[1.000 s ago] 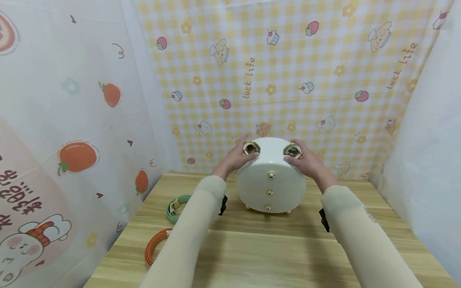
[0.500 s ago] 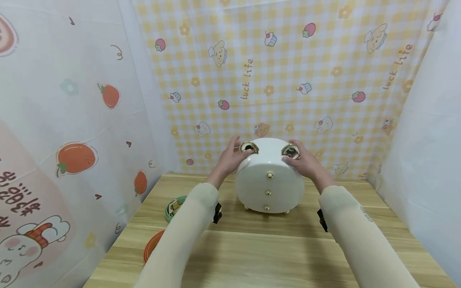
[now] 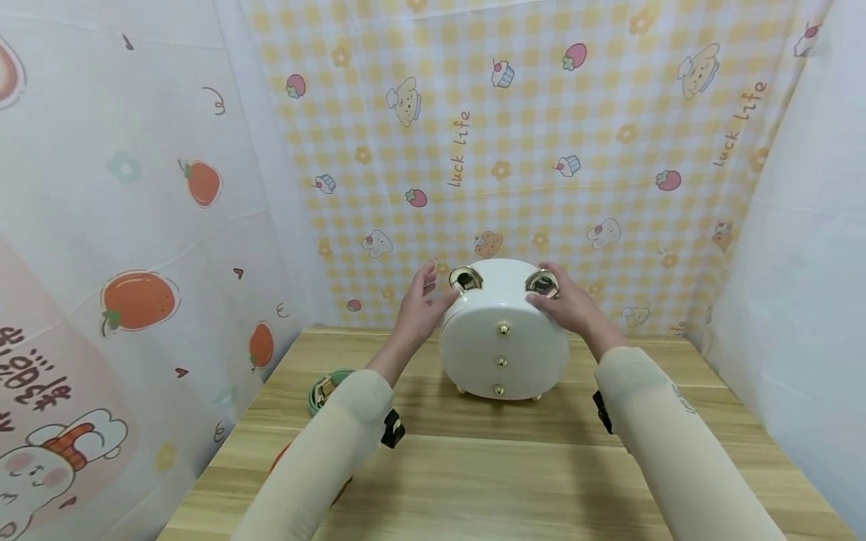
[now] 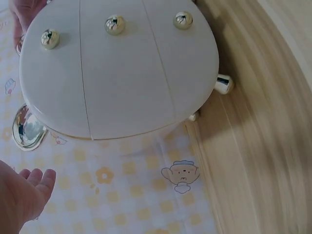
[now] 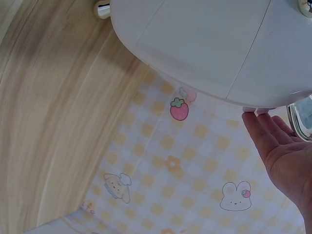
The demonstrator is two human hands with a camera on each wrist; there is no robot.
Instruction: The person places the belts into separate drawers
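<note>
Glossy white box (image 3: 504,342) at surface's back edge looks hard, slippery, prob. breakable; right hand (image 3: 568,304) cups its side, left hand (image 3: 416,308) open alongside — grip both flanks.

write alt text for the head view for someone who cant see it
A person's right hand rests on a round white box with three gold knobs on a wooden table; the left hand is open beside it. Green and orange straps lie at left.

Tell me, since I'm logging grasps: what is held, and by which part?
The right hand rests on the white round box at its upper right edge. The left hand is off it, holding nothing.
</note>
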